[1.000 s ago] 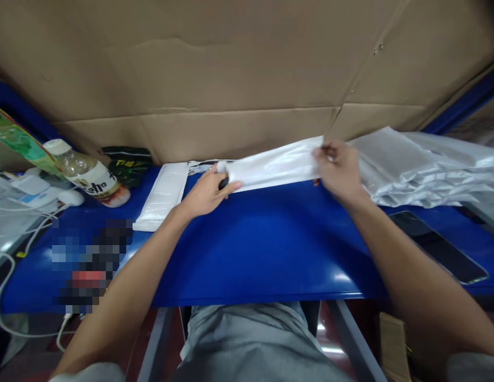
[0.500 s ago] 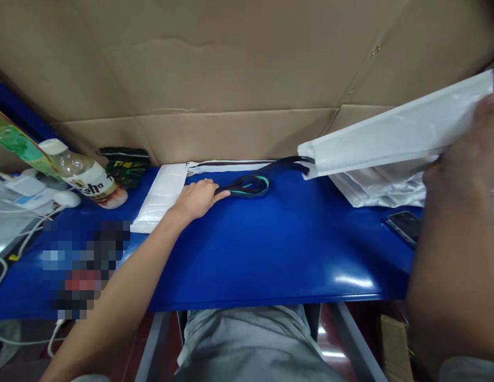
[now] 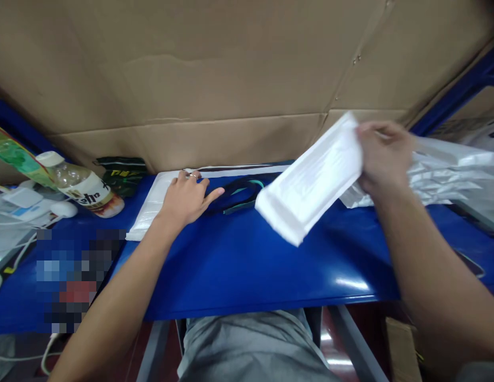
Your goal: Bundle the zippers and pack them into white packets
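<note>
A white padded envelope [image 3: 316, 178] hangs tilted above the blue table [image 3: 239, 265], its upper right end in my right hand [image 3: 386, 156]. My left hand [image 3: 187, 196] has its fingers spread and rests over the right edge of another white envelope [image 3: 149, 204] that lies on the table. Between the two hands a black strap with teal edging [image 3: 242, 193] lies in a loose loop, near my left thumb. Along the back of the table runs a long white strip [image 3: 247, 170] with a dark line.
At the left are a drink bottle [image 3: 83, 185], a dark green packet [image 3: 121, 175] and white cables. Silvery white bags [image 3: 441, 178] are piled at the right, with a phone [image 3: 469, 263] in front. A cardboard wall [image 3: 231, 79] stands behind.
My right hand has brought the envelope left and turned its broad face into view; the strap is now out of it. My left hand has let go of the strap and opened.
</note>
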The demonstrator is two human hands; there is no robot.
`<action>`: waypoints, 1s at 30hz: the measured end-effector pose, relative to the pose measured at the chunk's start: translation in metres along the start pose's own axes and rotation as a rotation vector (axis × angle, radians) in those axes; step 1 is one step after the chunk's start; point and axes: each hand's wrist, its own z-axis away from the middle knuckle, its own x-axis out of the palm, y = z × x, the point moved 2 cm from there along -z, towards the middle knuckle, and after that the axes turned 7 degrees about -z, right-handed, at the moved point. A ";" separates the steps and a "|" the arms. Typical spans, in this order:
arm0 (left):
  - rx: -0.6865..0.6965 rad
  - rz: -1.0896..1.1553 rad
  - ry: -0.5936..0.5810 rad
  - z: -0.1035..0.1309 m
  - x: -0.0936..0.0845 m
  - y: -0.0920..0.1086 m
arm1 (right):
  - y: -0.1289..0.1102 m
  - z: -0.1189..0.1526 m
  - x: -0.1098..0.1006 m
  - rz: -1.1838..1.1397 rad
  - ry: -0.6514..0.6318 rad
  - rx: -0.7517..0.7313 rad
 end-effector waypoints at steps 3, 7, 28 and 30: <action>0.054 0.356 0.050 0.005 -0.024 0.020 | -0.018 0.050 0.058 -0.159 -0.178 0.164; 0.188 0.719 -0.168 0.014 -0.032 0.047 | -0.048 0.092 0.098 -0.230 -0.386 0.272; -0.554 0.059 -0.383 0.011 0.026 -0.125 | -0.038 0.109 0.089 -0.102 -0.745 0.229; -0.506 0.061 -0.392 0.011 0.028 -0.117 | -0.037 0.109 0.089 -0.066 -0.760 0.165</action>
